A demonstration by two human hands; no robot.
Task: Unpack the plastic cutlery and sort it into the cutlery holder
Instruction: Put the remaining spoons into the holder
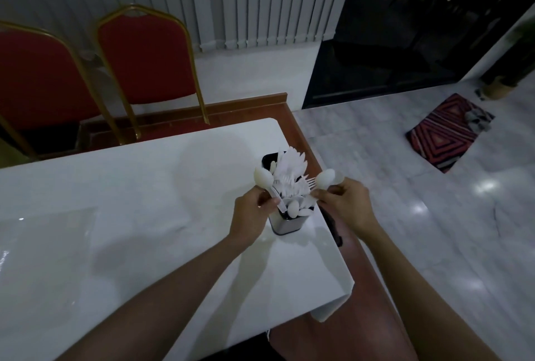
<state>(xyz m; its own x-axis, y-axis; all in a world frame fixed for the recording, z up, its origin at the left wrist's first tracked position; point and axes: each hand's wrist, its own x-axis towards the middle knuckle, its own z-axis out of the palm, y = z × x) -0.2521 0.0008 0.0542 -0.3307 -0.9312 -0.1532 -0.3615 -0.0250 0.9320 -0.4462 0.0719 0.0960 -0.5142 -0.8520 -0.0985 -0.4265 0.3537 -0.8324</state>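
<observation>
1. Two spoons were held above the cutlery holder (pixel 285 227). The left spoon (pixel 263 176) was pinched by its handle in the left grip (pixel 254 213), and the right spoon (pixel 325 178) likewise in the right grip (pixel 344 201).
2. Sorting was judged nearly done. Next, each spoon would need lowering handle-first into the near compartment, where spoon bowls were seen.
3. At centre frame, by the right edge of the counter (pixel 115 187), the holder was crowded with white cutlery, with forks and knives fanned behind.
</observation>
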